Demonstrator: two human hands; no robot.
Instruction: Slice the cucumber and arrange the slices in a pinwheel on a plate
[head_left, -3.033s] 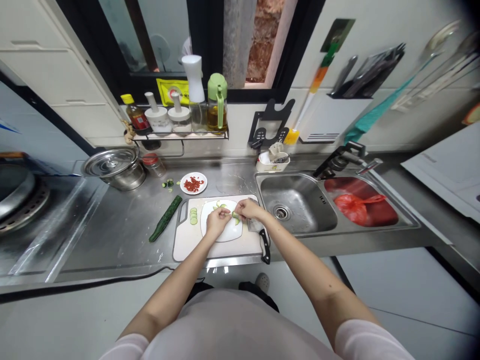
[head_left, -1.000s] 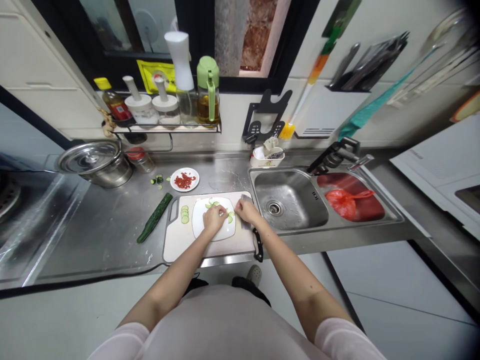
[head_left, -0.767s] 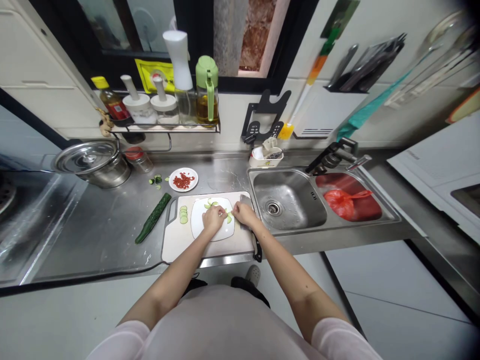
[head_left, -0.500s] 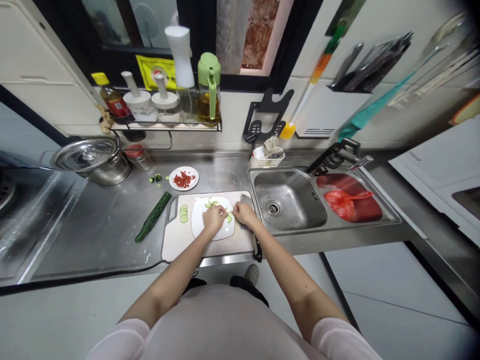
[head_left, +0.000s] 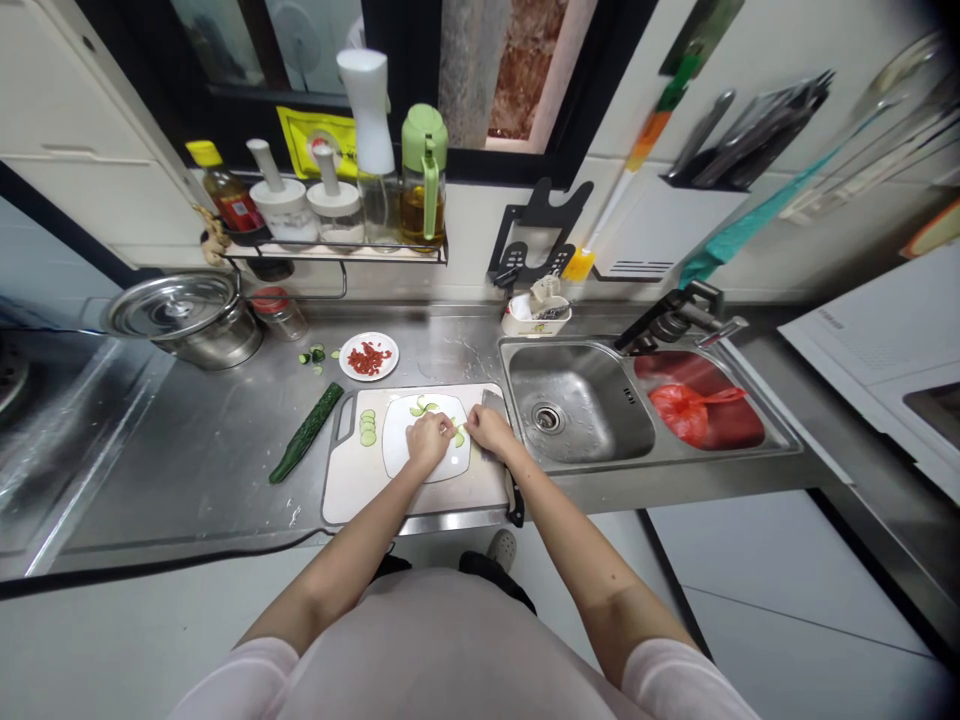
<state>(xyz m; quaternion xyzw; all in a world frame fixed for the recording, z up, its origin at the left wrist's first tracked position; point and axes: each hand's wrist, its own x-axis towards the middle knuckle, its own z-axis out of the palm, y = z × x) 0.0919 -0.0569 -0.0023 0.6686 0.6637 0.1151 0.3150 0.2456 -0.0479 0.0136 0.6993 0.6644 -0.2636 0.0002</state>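
Note:
A white plate (head_left: 397,455) rests on the pale cutting board (head_left: 349,485). Over its middle, my left hand (head_left: 430,440) has its fingers pinched on a small piece of cucumber slice. My right hand (head_left: 487,428) is closed at the plate's right edge, a thin pale cucumber slice at its fingertips. Curved cucumber slices (head_left: 422,406) lie at the plate's far side, and another slice (head_left: 458,439) lies beneath the fingers. A row of overlapping cucumber slices (head_left: 367,427) is on the board's left part. Under my right wrist, a knife (head_left: 514,500) lies along the board's right edge, partly hidden.
Left of the board lies a whole cucumber (head_left: 306,433). Behind are a small plate of chopped red pieces (head_left: 368,358) and cucumber scraps (head_left: 316,354). A double sink (head_left: 577,400) with a red bag (head_left: 682,412) adjoins on the right; a lidded pot (head_left: 217,335) stands back left.
Both hands stay almost in place over the plate, with only slight finger movement. The view has shifted slightly.

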